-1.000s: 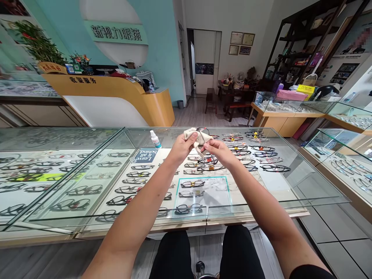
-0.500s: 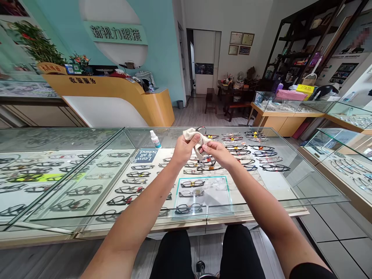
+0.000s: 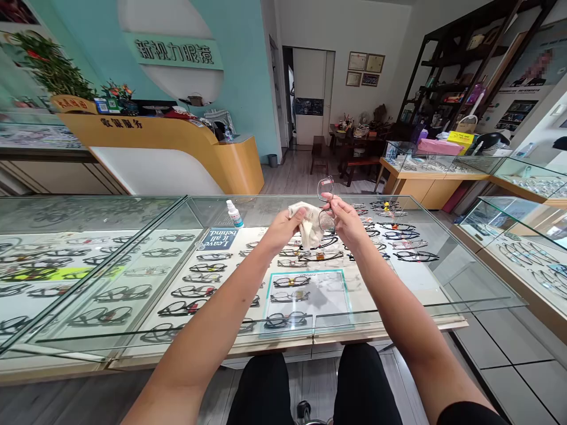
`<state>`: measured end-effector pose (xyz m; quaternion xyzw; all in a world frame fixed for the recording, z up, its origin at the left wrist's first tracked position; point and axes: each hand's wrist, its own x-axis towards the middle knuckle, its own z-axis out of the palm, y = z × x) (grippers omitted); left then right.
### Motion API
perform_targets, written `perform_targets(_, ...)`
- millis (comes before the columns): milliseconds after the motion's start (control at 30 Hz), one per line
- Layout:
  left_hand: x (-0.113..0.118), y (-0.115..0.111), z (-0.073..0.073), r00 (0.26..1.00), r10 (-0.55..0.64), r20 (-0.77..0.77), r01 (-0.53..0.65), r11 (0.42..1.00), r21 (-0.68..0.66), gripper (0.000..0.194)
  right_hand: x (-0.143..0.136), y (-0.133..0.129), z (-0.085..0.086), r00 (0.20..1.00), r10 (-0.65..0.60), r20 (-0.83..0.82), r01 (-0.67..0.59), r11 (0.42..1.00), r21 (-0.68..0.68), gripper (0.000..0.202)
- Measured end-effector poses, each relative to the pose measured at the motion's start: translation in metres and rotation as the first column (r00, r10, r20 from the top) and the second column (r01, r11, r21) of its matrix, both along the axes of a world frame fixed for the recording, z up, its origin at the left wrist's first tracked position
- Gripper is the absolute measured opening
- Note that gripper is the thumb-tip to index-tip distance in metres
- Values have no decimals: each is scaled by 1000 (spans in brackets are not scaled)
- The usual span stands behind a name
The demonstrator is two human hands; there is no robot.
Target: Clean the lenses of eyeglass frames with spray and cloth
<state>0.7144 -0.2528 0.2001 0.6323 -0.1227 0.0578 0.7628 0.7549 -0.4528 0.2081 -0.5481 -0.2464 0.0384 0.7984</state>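
Observation:
Above the glass display case, my left hand [image 3: 286, 227] is closed on a crumpled cream cleaning cloth [image 3: 311, 227], its thumb on top. To its right, my right hand [image 3: 345, 219] pinches a pair of eyeglasses [image 3: 326, 179] by the middle. The glasses are turned on end, one lens above the fingers and the other below, beside the cloth. The lower lens partly overlaps the cloth; I cannot tell whether they touch. A white spray bottle [image 3: 234, 213] with a blue-and-white label stands on the glass, left of my left hand.
Rows of eyeglass frames [image 3: 290, 297] lie inside the glass case [image 3: 376, 307] beneath my arms. A second case [image 3: 66, 236] adjoins on the left, and more cases [image 3: 531, 236] stand at the right. Beyond are a curved wooden counter [image 3: 177, 141] and a dark table with benches [image 3: 358, 159].
The eyeglasses, mostly wrapped in the cloth before, are now out in view and on end in my right hand. My right hand has let go of the cloth, which stays in my left.

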Motion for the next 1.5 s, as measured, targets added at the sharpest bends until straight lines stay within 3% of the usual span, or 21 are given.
perform_targets(100,-8,-8,-1,992,-128,-18,129,982,137,66,-1,2,0,999,-29,-31,30,999,34,44)
perform_targets(233,-15,-15,1,987,-158,21,152,975,165,59,-4,5,-2,998,-10,-66,13,998,57,44)
perform_targets(467,-22,-23,5,996,-91,20,87,983,164,55,0,12,-9,991,27,-129,-9,991,136,51)
perform_targets(867,-32,-47,-5,998,68,13,-69,995,65,65,-14,27,-10,988,51,-145,-26,985,171,59)
perform_targets(1033,-31,-50,-9,988,137,76,-140,989,46,64,-19,32,-11,991,47,-129,-31,992,124,61)
perform_targets(1267,-27,-50,-14,983,178,43,-175,983,-54,72,-25,33,-8,992,52,-118,-36,991,127,62)
perform_targets(1500,-26,-50,-16,941,331,72,-327,943,-59,73,-24,32,-11,998,45,-38,-44,998,50,63)
